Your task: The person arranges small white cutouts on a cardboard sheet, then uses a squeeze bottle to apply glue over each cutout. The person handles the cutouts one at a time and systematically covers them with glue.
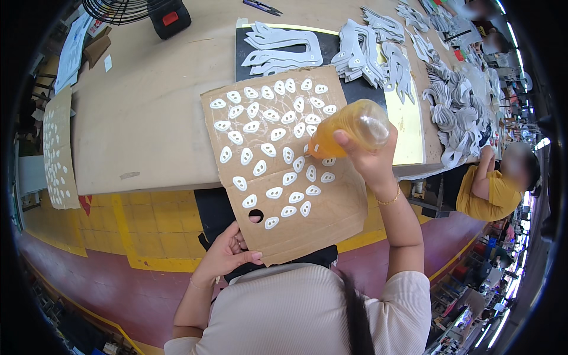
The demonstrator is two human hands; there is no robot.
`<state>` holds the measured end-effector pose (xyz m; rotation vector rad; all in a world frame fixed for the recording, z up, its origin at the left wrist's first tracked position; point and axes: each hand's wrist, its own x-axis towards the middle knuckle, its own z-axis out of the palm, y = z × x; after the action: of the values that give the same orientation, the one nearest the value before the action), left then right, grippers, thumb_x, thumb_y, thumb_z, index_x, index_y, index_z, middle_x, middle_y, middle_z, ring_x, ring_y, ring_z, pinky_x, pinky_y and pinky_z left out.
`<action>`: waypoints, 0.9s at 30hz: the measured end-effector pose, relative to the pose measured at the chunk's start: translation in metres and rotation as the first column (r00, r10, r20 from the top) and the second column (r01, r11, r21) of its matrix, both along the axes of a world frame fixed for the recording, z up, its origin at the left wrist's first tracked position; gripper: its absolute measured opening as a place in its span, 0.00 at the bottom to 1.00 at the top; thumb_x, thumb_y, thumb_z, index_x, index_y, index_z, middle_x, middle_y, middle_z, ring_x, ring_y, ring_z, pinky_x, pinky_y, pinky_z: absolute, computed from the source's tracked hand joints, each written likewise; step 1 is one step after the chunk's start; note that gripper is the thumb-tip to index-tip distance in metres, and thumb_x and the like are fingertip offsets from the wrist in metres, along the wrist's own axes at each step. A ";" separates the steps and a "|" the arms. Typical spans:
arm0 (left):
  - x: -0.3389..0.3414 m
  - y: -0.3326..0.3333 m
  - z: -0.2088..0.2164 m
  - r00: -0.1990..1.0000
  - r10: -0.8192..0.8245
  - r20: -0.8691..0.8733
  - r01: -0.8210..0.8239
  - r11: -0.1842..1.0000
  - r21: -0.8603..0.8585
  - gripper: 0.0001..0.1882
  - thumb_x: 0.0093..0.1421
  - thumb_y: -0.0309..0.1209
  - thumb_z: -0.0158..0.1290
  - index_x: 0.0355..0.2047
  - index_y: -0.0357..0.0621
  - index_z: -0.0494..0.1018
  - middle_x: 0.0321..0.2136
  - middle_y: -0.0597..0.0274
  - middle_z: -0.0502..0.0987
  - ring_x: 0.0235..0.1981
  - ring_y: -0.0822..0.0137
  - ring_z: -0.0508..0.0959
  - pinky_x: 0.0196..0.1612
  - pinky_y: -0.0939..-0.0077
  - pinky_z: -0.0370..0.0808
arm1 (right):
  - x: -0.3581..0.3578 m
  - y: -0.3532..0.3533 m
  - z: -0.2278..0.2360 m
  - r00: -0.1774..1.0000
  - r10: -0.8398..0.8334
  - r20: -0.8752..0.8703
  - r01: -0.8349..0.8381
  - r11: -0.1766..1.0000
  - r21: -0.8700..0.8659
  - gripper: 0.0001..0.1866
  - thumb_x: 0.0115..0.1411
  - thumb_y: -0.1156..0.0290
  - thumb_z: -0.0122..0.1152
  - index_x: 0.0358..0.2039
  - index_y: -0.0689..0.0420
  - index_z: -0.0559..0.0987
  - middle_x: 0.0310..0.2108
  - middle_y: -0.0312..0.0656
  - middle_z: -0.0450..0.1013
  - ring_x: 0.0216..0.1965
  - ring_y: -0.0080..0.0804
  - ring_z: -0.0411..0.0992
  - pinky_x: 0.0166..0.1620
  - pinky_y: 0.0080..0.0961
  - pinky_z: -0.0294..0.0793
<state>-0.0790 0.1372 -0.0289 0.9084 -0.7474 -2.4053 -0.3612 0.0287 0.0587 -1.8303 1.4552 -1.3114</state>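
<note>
A brown cardboard sheet [331,207] leans on the table's front edge, tilted toward me. Many small white oval pieces [274,193], each with two holes, lie spread over it. My left hand [231,248] grips the sheet's lower left corner, thumb on top, near a round hole. In my right hand [373,151] is a clear plastic bottle [367,115] of yellow-orange liquid, tipped over so its narrow end points down at the white pieces on the sheet's right side. Whether its tip touches a piece, I cannot tell.
Grey cut-out pieces [284,47] lie on a black and yellow board behind the sheet, with more piles [455,112] to the right. Thread snips [262,7] and a fan [168,18] are at the back. Another dotted cardboard [57,151] stands left. A person in yellow [494,189] sits right.
</note>
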 end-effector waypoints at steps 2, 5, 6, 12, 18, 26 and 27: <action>0.001 0.001 -0.002 1.000 -0.003 -0.009 0.003 1.000 -0.002 0.34 0.54 0.16 0.54 0.59 0.42 0.54 0.47 0.53 0.71 0.43 0.66 0.75 0.39 0.75 0.79 | 0.000 0.002 0.002 0.998 0.022 -0.062 -0.023 0.999 -0.022 0.15 0.47 0.66 0.72 0.27 0.63 0.77 0.25 0.39 0.73 0.26 0.25 0.73 0.28 0.20 0.70; 0.001 0.001 -0.003 1.000 -0.003 -0.009 0.003 1.000 0.001 0.34 0.53 0.16 0.54 0.59 0.42 0.54 0.47 0.53 0.71 0.43 0.66 0.75 0.38 0.75 0.79 | 0.000 0.004 0.007 0.981 0.032 -0.191 -0.044 0.997 -0.060 0.15 0.47 0.65 0.72 0.26 0.63 0.77 0.24 0.39 0.72 0.25 0.25 0.73 0.27 0.20 0.69; 0.001 0.001 -0.003 1.000 -0.003 -0.007 0.003 1.000 0.004 0.34 0.53 0.16 0.54 0.59 0.43 0.54 0.47 0.53 0.71 0.43 0.66 0.75 0.38 0.75 0.79 | -0.001 0.004 0.006 0.986 0.017 -0.164 -0.027 0.998 -0.061 0.15 0.47 0.65 0.72 0.26 0.63 0.77 0.25 0.39 0.72 0.25 0.25 0.73 0.27 0.19 0.69; 0.001 0.000 -0.001 1.000 -0.005 0.009 0.005 1.000 0.016 0.34 0.54 0.16 0.54 0.59 0.43 0.54 0.47 0.53 0.71 0.44 0.66 0.75 0.39 0.74 0.79 | -0.010 0.004 0.002 0.997 -0.041 -0.067 0.038 0.998 -0.052 0.16 0.47 0.66 0.72 0.28 0.63 0.76 0.26 0.38 0.72 0.26 0.24 0.73 0.29 0.18 0.71; 0.001 0.000 0.001 1.000 -0.017 0.021 0.017 1.000 0.012 0.34 0.54 0.16 0.53 0.59 0.43 0.55 0.47 0.54 0.70 0.44 0.66 0.75 0.39 0.74 0.79 | -0.012 0.000 0.000 0.997 -0.052 -0.056 0.049 0.997 -0.059 0.16 0.48 0.67 0.71 0.31 0.63 0.75 0.28 0.39 0.74 0.27 0.24 0.74 0.30 0.18 0.71; 0.002 0.002 -0.002 1.000 0.001 0.005 -0.002 1.000 0.016 0.33 0.54 0.16 0.54 0.59 0.42 0.54 0.47 0.54 0.70 0.44 0.66 0.75 0.39 0.74 0.79 | -0.005 -0.011 -0.015 0.878 -0.058 0.475 0.036 0.998 0.055 0.14 0.53 0.65 0.67 0.34 0.62 0.75 0.30 0.36 0.75 0.30 0.19 0.72 0.33 0.19 0.72; 0.003 0.003 -0.003 1.000 0.005 0.006 -0.005 1.000 0.018 0.33 0.54 0.16 0.53 0.59 0.42 0.54 0.47 0.54 0.70 0.44 0.66 0.75 0.39 0.74 0.79 | -0.001 -0.011 -0.014 0.910 -0.050 0.413 0.027 0.998 0.062 0.15 0.53 0.66 0.67 0.34 0.62 0.76 0.30 0.36 0.75 0.30 0.20 0.72 0.33 0.19 0.72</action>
<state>-0.0762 0.1399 -0.0315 0.9238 -0.7260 -2.4095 -0.3619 0.0173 0.0451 -1.3812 1.2835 -1.5477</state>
